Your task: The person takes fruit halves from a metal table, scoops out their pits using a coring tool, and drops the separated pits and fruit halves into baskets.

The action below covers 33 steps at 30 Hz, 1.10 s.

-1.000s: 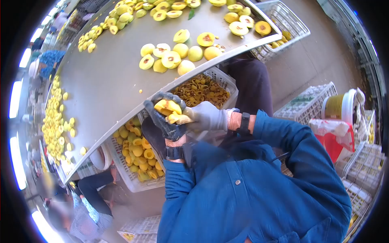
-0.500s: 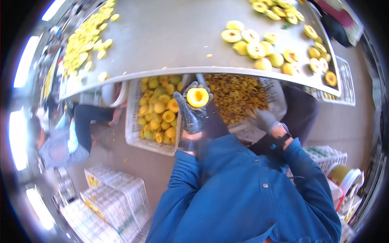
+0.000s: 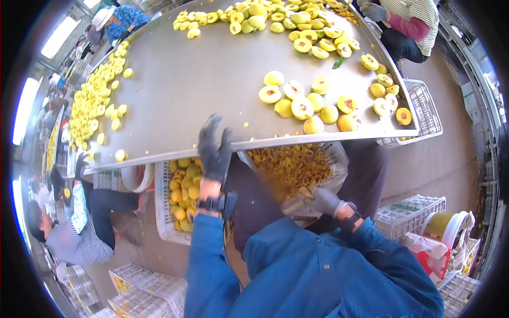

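My left hand (image 3: 215, 151), in a dark glove, is at the near edge of the metal table (image 3: 175, 85), fingers apart and nothing in them. Below the table, my right hand (image 3: 324, 201), in a grey glove, is closed round a small tool (image 3: 306, 192) whose shape is mostly hidden. It is beside a crate of cut fruit scraps (image 3: 297, 167). Left of my legs, yellow fruit pieces (image 3: 185, 185) fill a white crate (image 3: 165, 214), partly covered by my left arm. Halved fruits (image 3: 303, 108) lie on the table's right part.
More fruit halves (image 3: 98, 100) are heaped along the table's left side. A person (image 3: 79, 238) sits at the lower left, another (image 3: 411, 26) at the upper right, a third (image 3: 122, 22) at the upper left. Stacked crates (image 3: 148, 289) and a bucket (image 3: 445, 228) stand nearby.
The hollowed fruit half has left my left hand, which has moved left and up to the table edge. My right hand has moved slightly left and down beside the scraps crate. The view has shifted.
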Each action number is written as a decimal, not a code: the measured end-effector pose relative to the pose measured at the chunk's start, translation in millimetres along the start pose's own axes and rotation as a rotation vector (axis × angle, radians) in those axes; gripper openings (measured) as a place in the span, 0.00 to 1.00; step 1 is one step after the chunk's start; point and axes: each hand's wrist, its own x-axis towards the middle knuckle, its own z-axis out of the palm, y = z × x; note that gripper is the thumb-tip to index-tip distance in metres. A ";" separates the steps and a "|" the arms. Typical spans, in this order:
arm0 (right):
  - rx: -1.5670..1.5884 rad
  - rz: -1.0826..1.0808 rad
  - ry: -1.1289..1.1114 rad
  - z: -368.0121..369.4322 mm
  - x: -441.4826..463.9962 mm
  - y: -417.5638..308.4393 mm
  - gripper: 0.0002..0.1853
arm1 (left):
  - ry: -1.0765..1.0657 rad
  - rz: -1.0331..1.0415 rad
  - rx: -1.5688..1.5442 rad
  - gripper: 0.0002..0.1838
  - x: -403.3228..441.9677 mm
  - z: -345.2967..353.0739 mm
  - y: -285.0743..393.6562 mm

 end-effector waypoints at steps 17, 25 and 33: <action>0.751 -0.022 0.612 -115.4 -7.7 -75.3 0.24 | -0.460 -0.595 -0.709 0.20 64.0 87.6 54.1; 0.461 -0.258 0.674 -149.1 -4.2 -113.8 0.27 | -0.434 -0.222 -0.474 0.19 -39.9 24.3 136.6; 0.197 -0.318 0.895 -128.0 -49.8 -129.2 0.15 | -0.258 -0.308 -0.693 0.22 -45.0 17.0 178.3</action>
